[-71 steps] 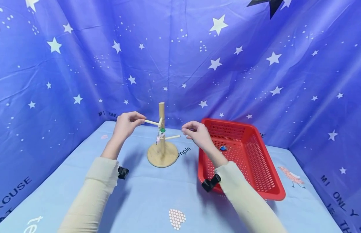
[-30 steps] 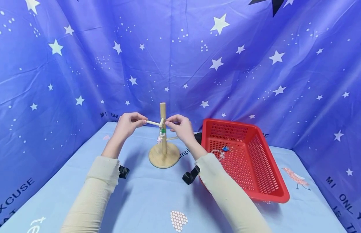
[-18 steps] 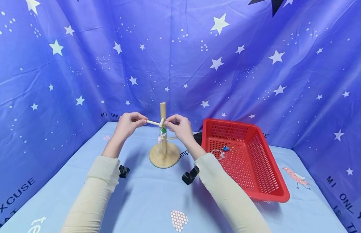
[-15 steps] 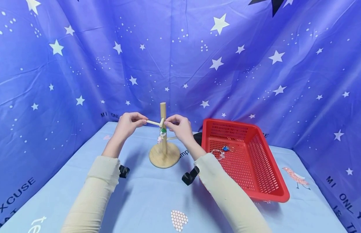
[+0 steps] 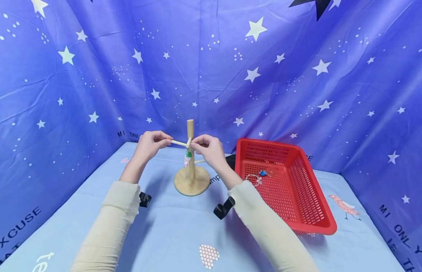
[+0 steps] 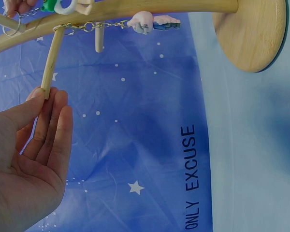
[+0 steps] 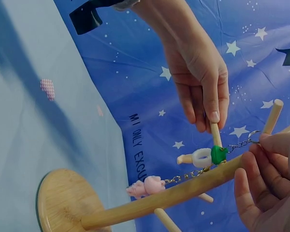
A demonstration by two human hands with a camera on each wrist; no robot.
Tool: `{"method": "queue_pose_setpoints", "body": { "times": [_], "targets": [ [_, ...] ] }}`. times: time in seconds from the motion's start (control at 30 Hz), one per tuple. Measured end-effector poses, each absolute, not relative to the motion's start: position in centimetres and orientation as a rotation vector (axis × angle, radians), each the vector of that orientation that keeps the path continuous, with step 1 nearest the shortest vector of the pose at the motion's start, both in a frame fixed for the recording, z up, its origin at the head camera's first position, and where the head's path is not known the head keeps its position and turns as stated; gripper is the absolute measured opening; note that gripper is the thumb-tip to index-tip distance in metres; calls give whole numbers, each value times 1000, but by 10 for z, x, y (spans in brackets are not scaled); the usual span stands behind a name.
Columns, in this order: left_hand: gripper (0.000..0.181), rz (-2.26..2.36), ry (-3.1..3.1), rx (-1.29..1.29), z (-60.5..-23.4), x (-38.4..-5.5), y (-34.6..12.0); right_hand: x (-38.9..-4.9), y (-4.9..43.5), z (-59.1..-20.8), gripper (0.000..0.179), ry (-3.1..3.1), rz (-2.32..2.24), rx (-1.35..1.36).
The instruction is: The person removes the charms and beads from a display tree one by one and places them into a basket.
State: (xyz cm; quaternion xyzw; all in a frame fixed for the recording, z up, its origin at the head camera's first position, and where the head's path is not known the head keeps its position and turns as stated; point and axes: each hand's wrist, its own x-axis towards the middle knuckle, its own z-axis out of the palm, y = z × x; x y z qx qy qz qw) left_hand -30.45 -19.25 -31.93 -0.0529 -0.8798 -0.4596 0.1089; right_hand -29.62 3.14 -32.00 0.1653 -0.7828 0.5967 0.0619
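A wooden peg stand [image 5: 192, 177] stands on the table, its pegs jutting from an upright post. My left hand [image 5: 147, 147] pinches the end of one peg [image 6: 51, 67] between thumb and fingers. Round that peg loops the chain of a pink figure keychain [image 6: 142, 22], which hangs along the post. My right hand [image 5: 211, 149] is at the upper front peg [image 7: 273, 116], thumb and fingertips pinching the ring of a green-and-white figure keychain [image 7: 219, 154]. That ring encircles the peg, and its figure dangles beside the post in the head view.
A red perforated basket [image 5: 328, 226] sits right of the stand, close to my right forearm. Inside lie a clear beaded bracelet [image 5: 258, 182] and a small blue ornament [image 5: 263, 173]. A starry blue curtain [image 5: 211, 56] rises behind the table.
My right hand has come leftward from near the basket to the upper peg. Just lately the green-and-white keychain has shifted slightly left and down. My left hand has kept its pinch on the peg.
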Motion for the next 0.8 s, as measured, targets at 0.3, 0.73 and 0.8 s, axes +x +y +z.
{"method": "queue_pose_setpoints", "body": {
  "times": [0.3, 0.73, 0.8],
  "targets": [
    [18, -1337, -2582, -158, -319, -304, -192, -288, 34, -316, 14, -2374, 1845, 512],
    [20, -1358, -2590, -146, -318, -302, -192, -278, 37, -313, 13, -2349, 1887, 593],
    [21, -1366, -2586, -147, -318, -302, -192, -277, 37, -312, 13, -2345, 1889, 606]
  ]
}}
